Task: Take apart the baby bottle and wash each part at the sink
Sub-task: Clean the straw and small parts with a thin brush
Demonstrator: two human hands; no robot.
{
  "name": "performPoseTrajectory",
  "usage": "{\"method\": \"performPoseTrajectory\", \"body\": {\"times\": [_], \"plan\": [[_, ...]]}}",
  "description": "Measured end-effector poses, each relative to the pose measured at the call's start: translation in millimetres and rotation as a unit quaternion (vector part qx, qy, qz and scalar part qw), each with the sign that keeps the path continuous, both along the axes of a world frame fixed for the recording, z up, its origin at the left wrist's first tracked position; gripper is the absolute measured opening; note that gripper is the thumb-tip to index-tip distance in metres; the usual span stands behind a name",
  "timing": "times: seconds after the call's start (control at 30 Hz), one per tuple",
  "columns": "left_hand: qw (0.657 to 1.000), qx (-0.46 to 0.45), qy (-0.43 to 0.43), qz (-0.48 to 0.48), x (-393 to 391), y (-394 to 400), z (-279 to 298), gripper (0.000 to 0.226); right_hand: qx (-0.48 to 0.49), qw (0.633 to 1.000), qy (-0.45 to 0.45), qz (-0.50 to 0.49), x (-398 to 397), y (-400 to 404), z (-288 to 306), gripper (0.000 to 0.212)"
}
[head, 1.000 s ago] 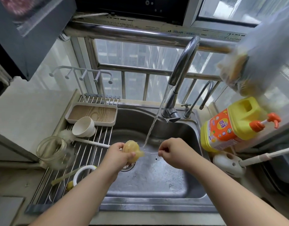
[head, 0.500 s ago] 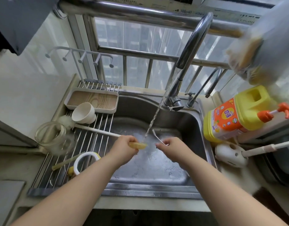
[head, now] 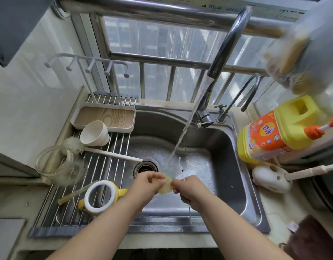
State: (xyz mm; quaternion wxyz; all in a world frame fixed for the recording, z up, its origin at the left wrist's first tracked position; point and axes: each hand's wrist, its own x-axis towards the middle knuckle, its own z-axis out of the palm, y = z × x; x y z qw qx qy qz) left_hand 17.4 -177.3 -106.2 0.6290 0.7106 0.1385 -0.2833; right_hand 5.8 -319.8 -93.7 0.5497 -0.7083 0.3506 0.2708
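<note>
Left hand [head: 146,182] grip pinching a pale yellow nipple [head: 166,187], right hand [head: 188,188] grip curled on its other edge and a thin brush wire [head: 181,168] — over the sink [head: 229,184] (tap running), collar ring [head: 100,197] on the rack [head: 113,145] — left.

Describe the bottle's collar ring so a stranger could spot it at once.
Start at the steel sink, then move left onto the wire drying rack laid over its edge. At the rack's near end, beside the left forearm, lies the collar ring. It alone is yellow with a broad white rim, unlike the clear glass bottle and cream cap.
</note>
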Motion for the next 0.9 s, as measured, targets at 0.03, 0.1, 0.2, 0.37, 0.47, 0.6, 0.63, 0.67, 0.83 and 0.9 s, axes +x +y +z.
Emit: {"method": "performPoseTrajectory", "body": {"times": [0.03, 0.1, 0.2, 0.37, 0.47, 0.6, 0.63, 0.67, 0.83, 0.9], "plan": [[1.0, 0.003, 0.002, 0.004, 0.4, -0.5, -1.7, 0.032, 0.001, 1.0, -0.007, 0.007, -1.2, 1.2, -0.3, 0.019], [0.999, -0.002, 0.023, 0.037, 3.2, -1.6, -1.7, 0.049, -0.001, 0.999, -0.009, 0.043, -3.0, 0.1, 1.7, 0.021], [0.998, 0.053, 0.01, 0.038, 9.3, 1.2, -3.2, 0.032, -0.086, 0.981, -0.005, 0.172, -4.4, -11.0, 14.2, 0.028], [0.992, 0.123, 0.005, 0.023, 11.9, -1.5, -1.1, 0.02, -0.264, 0.888, -0.102, 0.361, 2.2, -25.5, 30.4, 0.022], [0.994, 0.107, -0.01, 0.018, 9.4, -10.4, -1.5, 0.012, -0.341, 0.83, -0.105, 0.429, 10.1, -14.9, 30.6, 0.025], [0.991, 0.132, -0.014, 0.024, 10.6, -12.4, -4.5, 0.011, -0.345, 0.826, -0.118, 0.43, 8.7, -15.0, 33.0, 0.021], [0.989, 0.142, -0.015, 0.025, 11.1, -11.9, -4.5, 0.01, -0.337, 0.828, -0.117, 0.432, 6.3, -17.4, 35.0, 0.02], [0.988, 0.15, -0.015, 0.028, 11.0, -11.7, -3.4, 0.009, -0.333, 0.828, -0.116, 0.436, 4.7, -19.6, 37.0, 0.019], [0.987, 0.155, -0.028, 0.022, 5.7, -15.0, 4.1, 0.006, -0.356, 0.827, -0.095, 0.425, 11.0, -16.8, 30.3, 0.02], [0.986, 0.16, -0.049, -0.001, 3.4, -17.1, 7.1, 0.006, -0.355, 0.823, -0.087, 0.434, 15.5, -8.0, 26.9, 0.02]]}}
